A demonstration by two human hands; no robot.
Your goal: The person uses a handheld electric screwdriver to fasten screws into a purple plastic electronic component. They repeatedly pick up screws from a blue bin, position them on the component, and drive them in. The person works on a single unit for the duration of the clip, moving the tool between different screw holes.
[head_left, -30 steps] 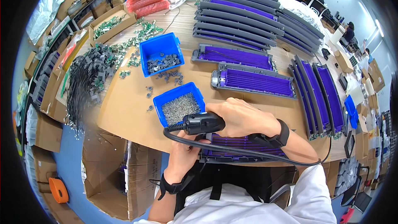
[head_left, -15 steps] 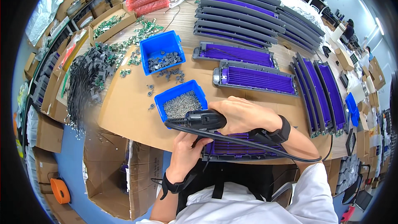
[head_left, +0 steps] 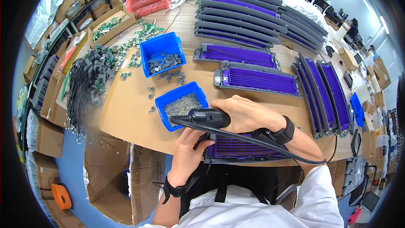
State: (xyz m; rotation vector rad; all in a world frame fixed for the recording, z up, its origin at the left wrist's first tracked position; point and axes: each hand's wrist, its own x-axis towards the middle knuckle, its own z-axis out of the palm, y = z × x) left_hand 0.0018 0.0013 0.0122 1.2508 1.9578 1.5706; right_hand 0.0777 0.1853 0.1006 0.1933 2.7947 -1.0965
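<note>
My right hand [head_left: 247, 114] is wrapped round a black corded electric screwdriver [head_left: 209, 118], its cable looping back over the wrist. The screwdriver is above the left end of a purple-and-grey slatted panel [head_left: 242, 148], which lies by the table's near edge. At that end my left hand [head_left: 186, 152] grips the panel with thumb and fingers bent together; the screwdriver partly covers the fingertips. The screwdriver's tip is hidden. Just beyond the hands stands a blue bin [head_left: 179, 92] of small metal screws. A second blue bin [head_left: 158, 46] farther back holds small grey round parts.
More purple-and-grey panels [head_left: 259, 79] lie ahead, with a stack [head_left: 240, 19] behind and upright ones [head_left: 327, 97] at right. Loose grey parts [head_left: 173, 76] lie between the bins. Black cables [head_left: 78, 88] and green circuit boards [head_left: 145, 31] heap at left. An open carton [head_left: 147, 181] stands below the edge.
The table and its contents have shifted slightly left in the picture. Both hands stay at the panel's left end, and the screwdriver has tilted only a little.
</note>
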